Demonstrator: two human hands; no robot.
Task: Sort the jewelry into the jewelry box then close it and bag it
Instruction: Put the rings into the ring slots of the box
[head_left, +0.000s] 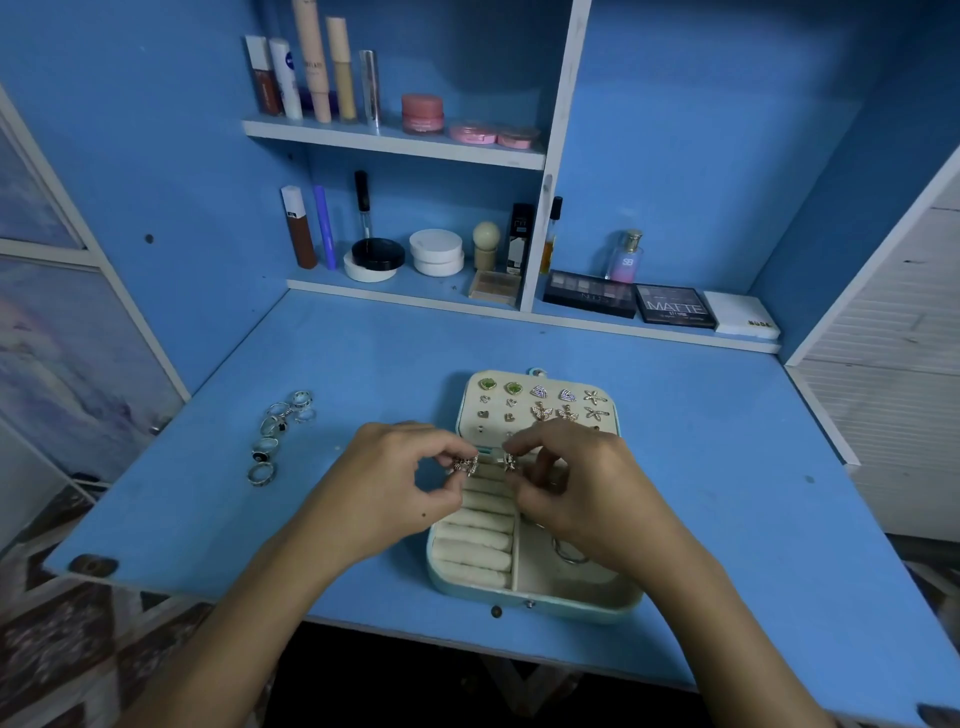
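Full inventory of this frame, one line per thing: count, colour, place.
jewelry box: one, pale teal with cream lining, open, centre of desk
earrings in lid: several pairs, green, silver and gold, pinned in rows
ring rolls: a stack, cream, box's left compartment
rings: about eight, silver, loose on desk, left of the box
desk: one, blue
cosmetics: many tubes, jars, compacts, palettes, on the two shelves behind
butterfly earring: one, silver
small earring: one, silver
left hand: pinches butterfly earring above box
right hand: pinches small earring above box
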